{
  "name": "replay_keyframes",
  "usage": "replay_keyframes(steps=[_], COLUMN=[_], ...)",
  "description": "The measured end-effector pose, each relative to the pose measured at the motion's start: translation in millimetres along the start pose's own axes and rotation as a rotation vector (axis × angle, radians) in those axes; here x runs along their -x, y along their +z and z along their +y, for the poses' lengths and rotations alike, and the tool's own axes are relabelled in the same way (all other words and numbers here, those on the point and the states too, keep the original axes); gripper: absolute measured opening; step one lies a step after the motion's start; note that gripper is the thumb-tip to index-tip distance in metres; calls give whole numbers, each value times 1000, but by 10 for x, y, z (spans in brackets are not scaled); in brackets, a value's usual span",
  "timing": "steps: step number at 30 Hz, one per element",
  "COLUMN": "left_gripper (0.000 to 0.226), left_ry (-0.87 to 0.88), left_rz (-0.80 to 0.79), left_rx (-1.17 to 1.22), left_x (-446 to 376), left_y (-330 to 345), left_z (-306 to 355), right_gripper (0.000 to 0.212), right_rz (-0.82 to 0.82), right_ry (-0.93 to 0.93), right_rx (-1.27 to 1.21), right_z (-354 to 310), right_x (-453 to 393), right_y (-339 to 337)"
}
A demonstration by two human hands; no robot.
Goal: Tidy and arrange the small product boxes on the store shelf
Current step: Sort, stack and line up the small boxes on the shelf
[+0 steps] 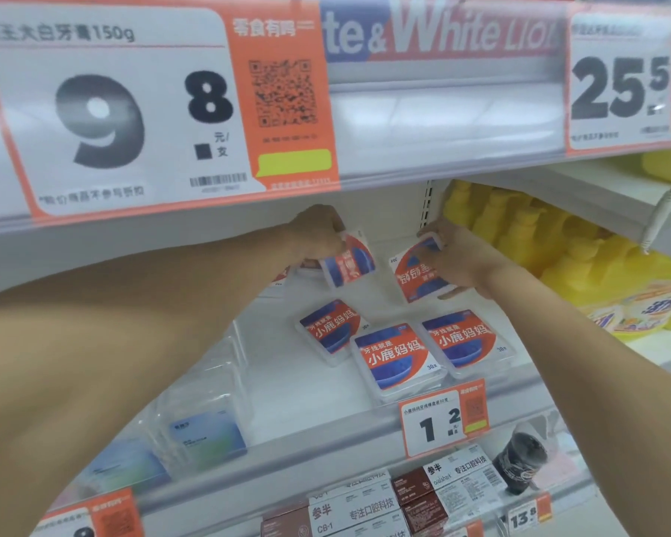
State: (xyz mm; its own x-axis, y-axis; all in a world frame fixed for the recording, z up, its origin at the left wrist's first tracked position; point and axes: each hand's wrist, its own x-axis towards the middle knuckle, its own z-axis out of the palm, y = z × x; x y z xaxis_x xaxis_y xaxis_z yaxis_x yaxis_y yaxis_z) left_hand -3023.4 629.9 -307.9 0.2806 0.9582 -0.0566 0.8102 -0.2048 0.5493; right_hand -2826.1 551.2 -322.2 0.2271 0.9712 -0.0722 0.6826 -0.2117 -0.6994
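Small white boxes with red and blue labels lie on the white middle shelf [287, 377]. My left hand [318, 234] reaches deep under the upper shelf and grips one tilted box [349, 261] near the back. My right hand [454, 257] holds another tilted box [415, 277] beside it, thumb under its lower edge. Three more boxes lie flat nearer the front: one at the left [332, 329], one in the middle [398, 360] and one at the right [467, 339]. A further box [281, 275] peeks out behind my left wrist.
The upper shelf edge with a large price tag [125, 106] hangs low over my hands. Yellow bottles [520, 226] stand to the right. Clear boxes with blue-green labels [206, 428] sit at the left. A price label [440, 418] marks the front rail; brown and white boxes [415, 498] fill the shelf below.
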Motion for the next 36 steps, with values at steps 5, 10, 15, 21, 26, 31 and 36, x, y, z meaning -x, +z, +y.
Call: replay_keyframes(steps=[5, 10, 15, 21, 26, 31, 36], left_gripper=[29, 46, 44, 41, 38, 48, 43], left_ry=[153, 54, 122, -82, -2, -198, -277], left_rz=[126, -2, 14, -447, -241, -407, -470], left_rx=[-44, -409, -477, -424, -431, -228, 38], left_x=[17, 24, 230, 430, 320, 353, 388], left_y=[-78, 41, 138, 311, 325, 308, 358], left_z=[-94, -150, -103, 24, -10, 11, 7], right_gripper=[69, 50, 41, 47, 53, 61, 53], right_rz=[-53, -62, -166, -273, -195, -308, -398], right_ry=[-5, -55, -217, -279, -183, -99, 46], right_rx=[129, -2, 31, 258, 453, 445, 394], right_z=[-25, -46, -90, -201, -73, 79, 44], right_x=[-18, -117, -148, -201, -233, -211, -208], right_y=[-19, -19, 6, 74, 35, 98, 31])
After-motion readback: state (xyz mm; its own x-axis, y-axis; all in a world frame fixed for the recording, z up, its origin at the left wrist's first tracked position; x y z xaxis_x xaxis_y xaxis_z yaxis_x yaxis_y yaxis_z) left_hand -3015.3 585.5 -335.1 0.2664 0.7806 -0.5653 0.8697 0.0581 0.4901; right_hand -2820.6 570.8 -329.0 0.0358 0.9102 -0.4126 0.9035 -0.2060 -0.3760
